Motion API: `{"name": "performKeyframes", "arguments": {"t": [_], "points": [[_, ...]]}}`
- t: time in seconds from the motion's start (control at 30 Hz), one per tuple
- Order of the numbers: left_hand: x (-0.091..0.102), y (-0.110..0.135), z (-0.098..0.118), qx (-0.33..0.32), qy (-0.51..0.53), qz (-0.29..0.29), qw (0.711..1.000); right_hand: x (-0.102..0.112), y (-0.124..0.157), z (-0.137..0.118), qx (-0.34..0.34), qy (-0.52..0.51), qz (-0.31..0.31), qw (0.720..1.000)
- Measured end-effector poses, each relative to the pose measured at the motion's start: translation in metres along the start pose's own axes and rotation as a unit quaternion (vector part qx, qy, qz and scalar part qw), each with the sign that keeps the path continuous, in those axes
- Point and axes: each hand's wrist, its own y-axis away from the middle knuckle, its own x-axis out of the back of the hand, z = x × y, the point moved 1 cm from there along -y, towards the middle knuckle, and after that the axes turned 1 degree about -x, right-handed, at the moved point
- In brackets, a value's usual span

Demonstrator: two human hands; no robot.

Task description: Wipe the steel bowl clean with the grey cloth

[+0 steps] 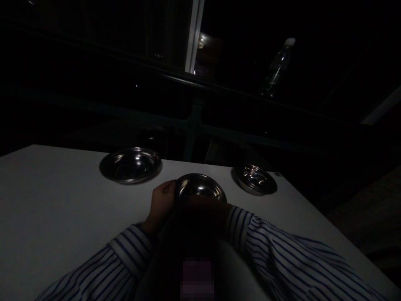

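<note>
A shiny metal bowl (200,184) stands between my two hands near the far edge of the white table. My left hand (162,201) is closed on the left side of its rim, thumb and fingers curled together there. Deep in shadow, my right hand (208,205) reaches across the near part of the same bowl. Its fingers are too dark to make out, and so is anything they may hold. The near side of the bowl is hidden by this hand and the shadow.
A wider metal bowl (130,165) sits to the left on the white table (78,209). Another metal bowl (255,179) rests near the far right corner. Beyond the table, a clear plastic bottle (280,65) with a white cap stands on a dark ledge. The surroundings are very dark.
</note>
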Motion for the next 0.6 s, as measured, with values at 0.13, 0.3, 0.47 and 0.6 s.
{"name": "performKeyframes", "arguments": {"t": [0.13,0.3,0.47,0.6], "points": [[0.002,-0.001,0.0,-0.015,0.009,-0.001,1.0,0.003,-0.011,0.013,-0.045,0.008,0.048,0.998],[0.001,-0.001,0.002,-0.005,0.005,-0.001,1.0,0.01,-0.008,0.036,-0.142,0.033,0.084,0.986],[0.001,0.002,0.007,-0.008,-0.039,0.016,0.999,0.005,-0.015,0.016,-0.097,0.04,0.071,0.992],[0.002,0.003,0.009,-0.018,-0.048,0.011,0.999,0.003,-0.018,-0.003,-0.011,0.014,0.028,0.999]]}}
